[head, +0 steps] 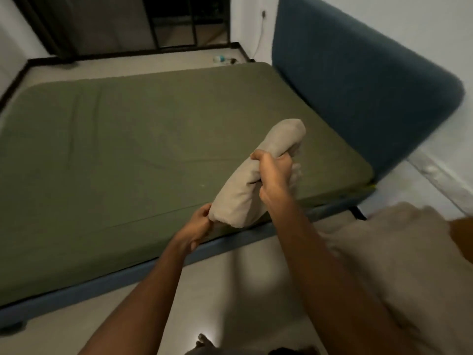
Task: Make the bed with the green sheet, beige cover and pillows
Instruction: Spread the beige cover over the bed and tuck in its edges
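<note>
The person holds a beige cloth roll (pixel 240 198) up in the air, over the near edge of the bed. The roll is soft and thick, shaped a bit like a fat sausage, with a round top end and folds in the middle. The right hand (pixel 275 172) grips it around the middle, with the fingers curled tight and the cloth squashed in under them. The left hand (pixel 198 226) pinches the bottom corner of the roll between thumb and fingers. The green sheet (pixel 153 139) is pulled flat over the whole mattress. It looks smooth, with only a few thin lines and creases, and its corners are round. At the head of the bed stands a tall blue headboard (pixel 345 85) with a fuzzy cloth cover and round corners. A blue bed frame (pixel 128 275) runs under the mattress along the near side. On the right, near the person, is a big soft beige heap (pixel 399 247), but it is too blurry to tell what it is. The floor (pixel 243 278) is pale and shiny. A clear plastic bottle (pixel 221 58) lies on its side on the floor past the far side of the bed.
</note>
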